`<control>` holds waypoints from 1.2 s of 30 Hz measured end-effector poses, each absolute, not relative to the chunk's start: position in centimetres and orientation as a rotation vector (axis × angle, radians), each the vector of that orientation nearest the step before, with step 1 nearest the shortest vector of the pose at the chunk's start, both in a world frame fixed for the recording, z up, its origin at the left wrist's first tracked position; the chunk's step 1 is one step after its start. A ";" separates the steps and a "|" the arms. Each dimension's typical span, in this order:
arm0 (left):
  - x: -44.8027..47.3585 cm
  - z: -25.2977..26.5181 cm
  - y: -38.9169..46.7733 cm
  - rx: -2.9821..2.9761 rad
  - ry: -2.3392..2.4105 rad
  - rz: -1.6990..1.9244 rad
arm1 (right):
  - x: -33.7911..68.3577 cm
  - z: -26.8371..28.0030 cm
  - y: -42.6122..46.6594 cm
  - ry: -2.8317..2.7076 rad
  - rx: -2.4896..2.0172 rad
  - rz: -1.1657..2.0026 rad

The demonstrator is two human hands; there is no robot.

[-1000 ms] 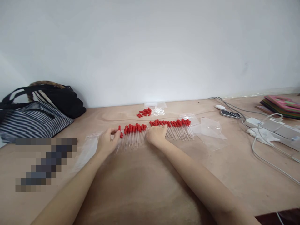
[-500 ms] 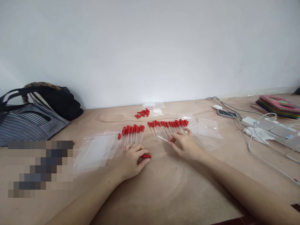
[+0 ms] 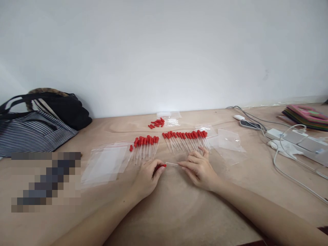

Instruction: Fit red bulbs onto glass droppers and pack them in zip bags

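My left hand (image 3: 150,174) is closed on a red rubber bulb (image 3: 162,165), mostly covered by the fingers. In a pinch, my right hand (image 3: 198,169) holds a clear glass tube (image 3: 171,164) whose free end points left, right at the mouth of the bulb; whether the two touch I cannot tell. Beyond my left hand lies a bunch of droppers (image 3: 145,147) with red bulbs and clear tubes. A second row of droppers (image 3: 184,140) fans out beyond my right hand. Further back, loose red bulbs (image 3: 156,123) lie beside several bare tubes (image 3: 172,122) on a clear bag.
Clear zip bags (image 3: 105,164) lie flat on the left, and more clear bags (image 3: 230,143) on the right. A striped bag (image 3: 33,131) stands at the far left. A power strip (image 3: 302,143) with white cables and a stack of coloured sheets (image 3: 306,116) occupy the right.
My right hand has moved left and nearer to me, bringing the tube away from the dropper row to the bulb. My left hand has turned the bulb so that its end faces the tube.
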State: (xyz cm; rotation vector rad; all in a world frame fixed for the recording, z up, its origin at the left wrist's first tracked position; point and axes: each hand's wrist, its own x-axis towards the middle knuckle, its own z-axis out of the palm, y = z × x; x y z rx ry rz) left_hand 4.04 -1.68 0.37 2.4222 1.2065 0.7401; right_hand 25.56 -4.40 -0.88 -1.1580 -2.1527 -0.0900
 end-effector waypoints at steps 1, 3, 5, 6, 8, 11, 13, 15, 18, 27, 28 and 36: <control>4.1 0.3 -1.7 2.426 1.212 0.740 | 25.5 -1.0 -4.4 -2.161 -1.150 -0.105; 4.1 0.4 -1.7 2.429 1.242 0.747 | 25.3 -1.1 -4.5 -2.168 -1.126 -0.128; 4.1 0.5 -1.7 2.441 1.287 0.764 | 25.1 -1.2 -4.6 -2.162 -1.092 -0.136; 4.1 0.6 -1.7 2.458 1.308 0.769 | 25.0 -1.2 -4.7 -2.159 -1.073 -0.135; 4.0 0.8 -1.8 2.508 1.319 0.779 | 24.8 -1.2 -4.8 -2.157 -1.048 -0.117; 4.0 0.7 -1.9 2.583 1.261 0.834 | 24.7 -1.2 -4.9 -2.168 -1.042 -0.060; 4.0 0.5 -1.9 2.618 1.229 0.884 | 24.7 -1.2 -5.0 -2.183 -1.043 -0.038; 4.0 0.2 -1.9 2.642 1.220 0.934 | 24.7 -1.1 -5.1 -2.198 -1.031 -0.036; 4.0 -0.1 -2.0 2.673 1.192 0.992 | 24.9 -1.0 -5.2 -2.227 -0.993 -0.051; 3.9 -0.2 -2.2 2.737 1.114 0.947 | 25.7 -0.6 -4.7 -2.348 -0.922 -0.146; 3.9 -0.2 -2.2 2.742 1.104 0.926 | 25.8 -0.6 -4.6 -2.367 -0.916 -0.166; 4.0 -0.3 -2.1 2.768 1.050 0.894 | 25.7 -0.5 -4.2 -2.366 -0.896 -0.210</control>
